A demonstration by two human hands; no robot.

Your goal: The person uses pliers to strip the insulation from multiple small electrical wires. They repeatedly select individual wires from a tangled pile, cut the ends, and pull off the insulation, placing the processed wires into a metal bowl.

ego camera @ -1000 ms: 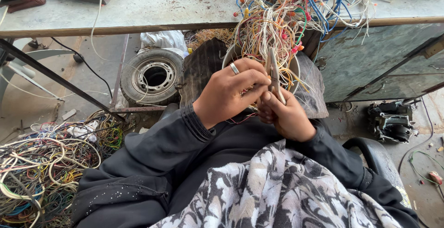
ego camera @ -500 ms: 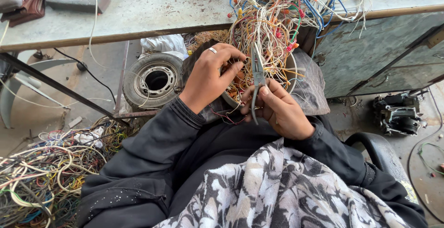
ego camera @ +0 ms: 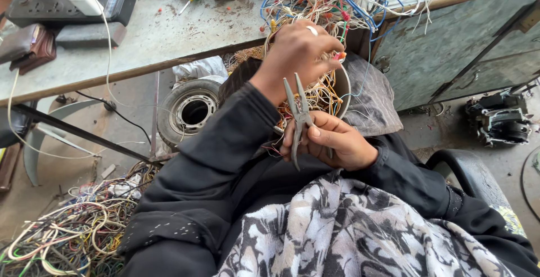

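Gripping one pair of needle-nose pliers [ego camera: 296, 111] in right hand [ego camera: 332, 142], tips parted; clenching left hand [ego camera: 295, 52] into one tangled wire bundle [ego camera: 326, 1] above one bucket [ego camera: 343, 88].

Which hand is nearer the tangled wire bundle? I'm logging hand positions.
Left. The left hand is up in the wire bundle, touching it; the right hand sits lower, near the lap, holding pliers.
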